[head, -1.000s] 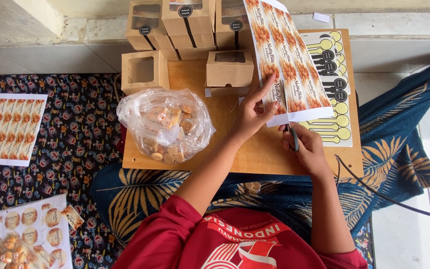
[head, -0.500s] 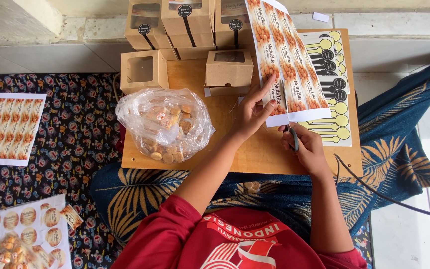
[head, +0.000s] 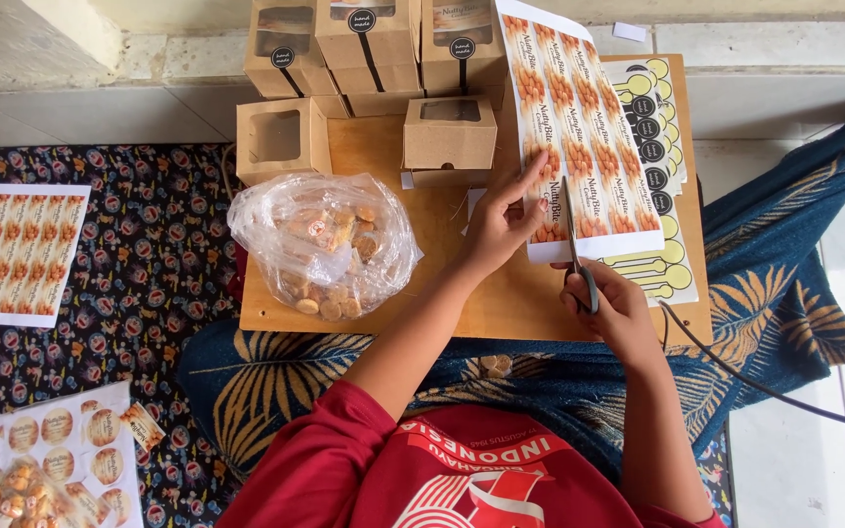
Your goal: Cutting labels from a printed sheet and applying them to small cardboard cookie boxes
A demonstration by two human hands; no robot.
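Observation:
My left hand (head: 501, 220) pinches the lower left edge of a long printed label sheet (head: 579, 127) with orange-brown labels in rows. My right hand (head: 610, 308) grips a pair of scissors (head: 579, 256) whose blades cut up into the sheet's bottom edge. Both hands work over a wooden board (head: 442, 293) that rests on my lap. Under the label sheet lies a yellow sticker backing sheet (head: 659, 147) with black round stickers.
A clear plastic bag of cookies (head: 323, 244) lies on the board's left. Brown windowed cardboard boxes (head: 364, 39) are stacked at the back, two more (head: 281, 139) on the board. Another label sheet (head: 29, 252) and round stickers (head: 61, 450) lie on the patterned cloth. A black cable (head: 765, 386) runs right.
The scissors have advanced a little up into the label sheet. My left hand stays on the sheet's edge.

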